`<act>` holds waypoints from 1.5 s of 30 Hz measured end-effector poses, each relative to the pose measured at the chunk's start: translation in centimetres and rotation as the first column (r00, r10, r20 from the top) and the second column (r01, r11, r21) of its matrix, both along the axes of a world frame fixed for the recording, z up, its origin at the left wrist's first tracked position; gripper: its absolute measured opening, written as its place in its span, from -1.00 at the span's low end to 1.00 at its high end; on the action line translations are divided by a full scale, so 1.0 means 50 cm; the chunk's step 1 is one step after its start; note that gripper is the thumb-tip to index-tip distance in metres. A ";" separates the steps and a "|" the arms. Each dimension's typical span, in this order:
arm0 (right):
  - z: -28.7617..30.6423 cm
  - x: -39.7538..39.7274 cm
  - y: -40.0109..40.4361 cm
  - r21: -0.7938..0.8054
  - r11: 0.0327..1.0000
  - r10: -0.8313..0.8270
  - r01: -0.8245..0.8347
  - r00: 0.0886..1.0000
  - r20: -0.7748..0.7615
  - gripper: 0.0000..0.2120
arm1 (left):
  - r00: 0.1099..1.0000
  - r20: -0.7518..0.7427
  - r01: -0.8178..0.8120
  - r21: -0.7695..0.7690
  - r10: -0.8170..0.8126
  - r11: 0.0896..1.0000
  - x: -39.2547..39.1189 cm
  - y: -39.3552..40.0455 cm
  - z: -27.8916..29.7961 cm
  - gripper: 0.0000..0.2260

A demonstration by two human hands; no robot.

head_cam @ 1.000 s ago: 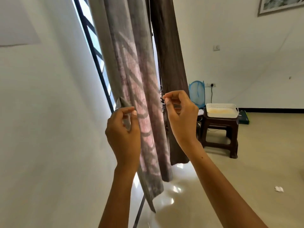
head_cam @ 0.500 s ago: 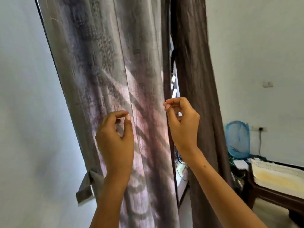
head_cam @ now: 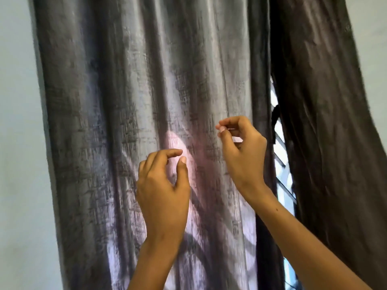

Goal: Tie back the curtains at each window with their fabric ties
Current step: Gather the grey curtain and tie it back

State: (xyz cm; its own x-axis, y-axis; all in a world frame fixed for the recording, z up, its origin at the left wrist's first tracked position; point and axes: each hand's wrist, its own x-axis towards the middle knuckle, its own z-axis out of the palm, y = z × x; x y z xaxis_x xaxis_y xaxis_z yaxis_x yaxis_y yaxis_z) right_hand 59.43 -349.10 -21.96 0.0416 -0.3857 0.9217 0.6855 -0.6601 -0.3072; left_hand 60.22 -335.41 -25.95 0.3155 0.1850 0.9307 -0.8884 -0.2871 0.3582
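Note:
A grey curtain (head_cam: 146,80) hangs straight down and fills most of the view. A darker brown curtain (head_cam: 324,101) hangs to its right. My left hand (head_cam: 163,185) is raised in front of the grey curtain with its fingers curled, thumb and forefinger slightly apart, holding nothing. My right hand (head_cam: 243,147) is higher, near the grey curtain's right edge, with thumb and forefinger tips pressed together; nothing shows between them. No fabric tie is in view.
A narrow gap between the two curtains shows the bright window and its bars (head_cam: 280,164). A pale wall (head_cam: 18,143) borders the grey curtain on the left.
My left hand let go of the grey fabric tie, which dropped to the curtain's left edge and has left the view. The view has risen and closed in on the curtain. Both hands stay raised.

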 end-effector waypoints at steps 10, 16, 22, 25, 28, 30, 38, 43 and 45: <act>0.186 0.007 -0.084 -0.161 0.981 0.131 -0.111 0.984 0.118 -0.96 | 0.900 0.145 -0.408 -0.049 0.411 0.912 -0.070 -0.024 0.162 -0.94; 0.312 0.021 -0.110 -0.143 0.989 0.022 -0.027 0.999 -0.038 -0.74 | 0.763 0.142 -0.642 0.059 0.630 0.764 -0.091 -0.011 0.295 -0.85; 0.388 0.017 -0.104 -0.248 0.957 -0.215 0.150 0.940 -0.265 -0.56 | 0.580 0.072 -0.806 0.193 0.811 0.559 -0.083 -0.008 0.396 -0.63; 0.417 0.009 -0.101 -0.294 0.936 -0.281 0.191 0.911 -0.302 -0.63 | 0.480 0.048 -0.861 0.218 0.876 0.459 -0.077 -0.001 0.429 -0.60; 0.435 0.003 -0.094 -0.313 0.926 -0.304 0.210 0.907 -0.291 -0.65 | 0.401 0.013 -0.886 0.259 0.916 0.384 -0.072 0.017 0.447 -0.62; 0.444 -0.001 -0.086 -0.299 0.928 -0.307 0.221 0.910 -0.279 -0.64 | 0.361 0.008 -0.893 0.290 0.933 0.344 -0.069 0.029 0.453 -0.59; 0.483 0.018 -0.028 -0.224 0.937 -0.332 0.267 0.878 -0.346 -0.94 | 0.306 0.000 -0.903 0.317 0.952 0.291 -0.059 0.090 0.477 -0.53; 0.515 0.017 0.081 -0.304 0.948 -0.196 0.095 0.927 -0.321 -0.88 | 0.435 -0.032 -0.838 0.353 0.900 0.417 -0.055 0.139 0.493 -0.49; 0.550 0.000 0.117 -0.413 0.909 -0.066 -0.062 0.955 -0.289 -0.73 | 0.517 -0.086 -0.767 0.395 0.852 0.505 -0.045 0.155 0.500 -0.41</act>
State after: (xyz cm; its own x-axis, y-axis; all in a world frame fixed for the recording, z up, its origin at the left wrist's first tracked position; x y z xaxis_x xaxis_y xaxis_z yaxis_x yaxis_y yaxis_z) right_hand 59.42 -343.27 5.56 0.3310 0.0266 0.9433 0.6069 -0.7714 -0.1912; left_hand 58.00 -327.68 -0.93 0.3743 0.2336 0.8974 -0.1029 -0.9513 0.2906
